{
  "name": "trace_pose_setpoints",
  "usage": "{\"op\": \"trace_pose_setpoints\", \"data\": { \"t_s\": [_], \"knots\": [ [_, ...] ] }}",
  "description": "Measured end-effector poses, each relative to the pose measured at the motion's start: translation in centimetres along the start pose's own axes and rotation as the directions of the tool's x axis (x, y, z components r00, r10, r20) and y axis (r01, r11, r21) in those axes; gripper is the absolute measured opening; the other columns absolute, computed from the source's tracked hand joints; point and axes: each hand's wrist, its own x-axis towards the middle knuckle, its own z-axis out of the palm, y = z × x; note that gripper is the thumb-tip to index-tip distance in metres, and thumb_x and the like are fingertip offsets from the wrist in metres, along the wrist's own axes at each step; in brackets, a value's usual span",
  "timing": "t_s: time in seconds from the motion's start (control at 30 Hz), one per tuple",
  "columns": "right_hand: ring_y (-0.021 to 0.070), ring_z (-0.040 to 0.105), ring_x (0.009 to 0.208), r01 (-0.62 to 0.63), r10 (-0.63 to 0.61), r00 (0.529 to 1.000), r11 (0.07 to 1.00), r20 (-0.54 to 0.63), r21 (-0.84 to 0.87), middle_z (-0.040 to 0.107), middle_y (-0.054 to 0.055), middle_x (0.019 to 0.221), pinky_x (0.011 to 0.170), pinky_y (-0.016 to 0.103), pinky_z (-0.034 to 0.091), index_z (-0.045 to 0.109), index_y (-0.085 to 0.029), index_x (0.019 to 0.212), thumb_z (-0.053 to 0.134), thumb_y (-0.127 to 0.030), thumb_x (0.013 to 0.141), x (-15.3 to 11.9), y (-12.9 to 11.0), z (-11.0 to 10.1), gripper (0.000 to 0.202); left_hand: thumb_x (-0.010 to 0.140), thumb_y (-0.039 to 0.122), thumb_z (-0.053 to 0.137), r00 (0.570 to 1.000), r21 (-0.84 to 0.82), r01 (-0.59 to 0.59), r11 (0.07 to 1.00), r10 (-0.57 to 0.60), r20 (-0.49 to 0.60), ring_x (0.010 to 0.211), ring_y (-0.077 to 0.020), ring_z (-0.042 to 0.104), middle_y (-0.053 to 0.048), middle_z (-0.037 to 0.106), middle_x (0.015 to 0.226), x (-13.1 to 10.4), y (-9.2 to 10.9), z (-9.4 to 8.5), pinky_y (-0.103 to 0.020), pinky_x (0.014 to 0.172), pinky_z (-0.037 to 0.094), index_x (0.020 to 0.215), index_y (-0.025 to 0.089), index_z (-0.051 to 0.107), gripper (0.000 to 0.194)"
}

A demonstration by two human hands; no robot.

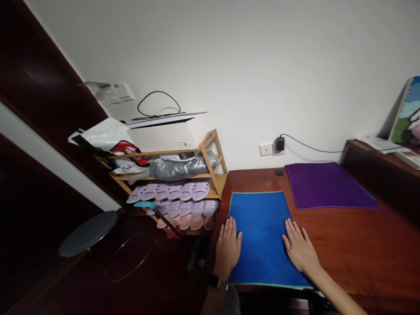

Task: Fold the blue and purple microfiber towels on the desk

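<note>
A blue cloth [262,236] with a light green edge lies flat on the reddish-brown wooden desk [354,245], its near edge along the desk's front. My left hand [228,245] rests palm down on the cloth's left edge, fingers stretched forward. On the right edge lies my right hand [300,245], also palm down with its fingers spread. Neither hand grips anything. A purple cloth [328,186] lies flat farther back on the right, with a bit of blue showing at its right edge.
Left of the desk stands a wooden rack [215,175] with several pairs of slippers [187,190], a white box [164,135] and bags. A round stool [88,234] is at far left. A black charger [280,143] is plugged into the wall, its cable running right to a raised ledge [370,153].
</note>
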Motion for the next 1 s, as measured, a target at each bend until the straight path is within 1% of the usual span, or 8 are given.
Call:
{"op": "trace_pose_setpoints", "data": {
  "t_s": [0.2,0.3,0.37,0.5,0.63,0.73,0.87,1.0],
  "knots": [
    [0.0285,0.021,0.16,0.073,-0.074,0.997,0.997,-0.019,-0.023,0.025,0.008,0.171,0.13,0.053,0.016,0.038,-0.013,0.162,0.023,-0.042,0.103,-0.1,0.6,-0.2,0.067,0.111,0.046,0.028,0.955,-0.248,-0.233,0.94,0.269,0.123,0.158,-0.0206,0.028,-0.007,0.034,0.169,1.5,12.6,-0.2,-0.043,0.13,0.028,0.165,0.017,0.03,0.061],
    [0.0286,0.021,0.159,0.103,-0.104,0.995,0.994,-0.009,-0.047,0.024,0.007,0.171,0.129,0.054,0.016,0.042,-0.017,0.161,0.026,-0.038,0.102,-0.2,0.8,0.0,0.064,0.111,0.05,0.027,0.945,-0.285,-0.221,0.933,0.277,0.174,0.158,-0.0201,0.028,-0.008,0.035,0.168,1.2,14.2,0.6,-0.042,0.13,0.027,0.165,0.017,0.029,0.064],
    [0.0271,0.023,0.159,0.053,-0.053,0.998,0.998,-0.02,-0.029,0.026,0.008,0.171,0.129,0.052,0.017,0.036,-0.016,0.163,0.022,-0.042,0.104,-0.2,0.7,0.0,0.066,0.11,0.051,0.029,0.956,-0.251,-0.182,0.951,0.231,0.179,0.157,-0.0224,0.029,-0.009,0.035,0.168,0.3,12.1,0.8,-0.046,0.13,0.029,0.165,0.018,0.029,0.064],
    [0.0243,0.022,0.159,0.008,-0.008,1.0,1.0,-0.02,0.003,0.027,0.007,0.171,0.13,0.049,0.016,0.027,-0.013,0.166,0.016,-0.047,0.106,0.1,0.1,-0.4,0.07,0.11,0.048,0.036,0.991,-0.106,-0.057,0.993,0.069,0.113,0.154,-0.0282,0.037,-0.012,0.041,0.165,-2.6,4.2,0.0,-0.054,0.124,0.038,0.164,0.02,0.033,0.061],
    [0.0274,0.027,0.158,0.001,-0.001,0.998,1.0,-0.065,0.007,0.033,0.008,0.169,0.129,0.051,0.02,0.033,-0.011,0.164,0.023,-0.045,0.105,-0.2,-0.4,-1.1,0.068,0.109,0.039,0.041,1.0,-0.014,-0.015,1.0,0.014,-0.025,0.147,-0.0283,0.049,-0.012,0.051,0.159,-6.1,-2.0,-1.3,-0.052,0.116,0.048,0.161,0.021,0.039,0.055],
    [0.0299,0.045,0.148,0.131,-0.117,0.967,0.99,-0.225,0.045,0.051,0.011,0.159,0.124,0.051,0.032,0.054,-0.016,0.153,0.031,-0.041,0.105,-2.0,0.1,-2.0,0.058,0.108,0.038,0.044,0.987,-0.003,-0.048,0.999,0.047,-0.155,0.14,-0.0288,0.057,-0.01,0.059,0.153,-9.2,-3.9,-1.7,-0.051,0.111,0.055,0.15,0.023,0.055,0.046],
    [0.0241,0.068,0.114,0.455,-0.416,0.847,0.889,-0.331,0.047,0.071,0.008,0.133,0.102,0.04,0.052,0.071,-0.03,0.132,0.045,-0.043,0.105,-6.0,2.8,-2.7,0.04,0.097,0.055,0.062,0.956,-0.027,-0.148,0.989,0.136,-0.262,0.118,-0.0313,0.072,-0.009,0.074,0.132,-12.7,-4.8,-1.7,-0.044,0.095,0.065,0.127,0.029,0.072,0.042],
    [0.024,0.073,0.101,0.635,-0.613,0.712,0.77,-0.343,-0.059,0.077,0.008,0.116,0.09,0.035,0.058,0.071,-0.029,0.129,0.061,-0.05,0.097,-8.3,6.2,-1.2,0.04,0.106,0.036,0.048,0.92,-0.026,-0.25,0.968,0.229,-0.318,0.108,-0.0226,0.077,-0.003,0.079,0.122,-13.2,-5.1,-2.5,-0.033,0.089,0.067,0.126,0.031,0.073,0.032]
  ]
}}
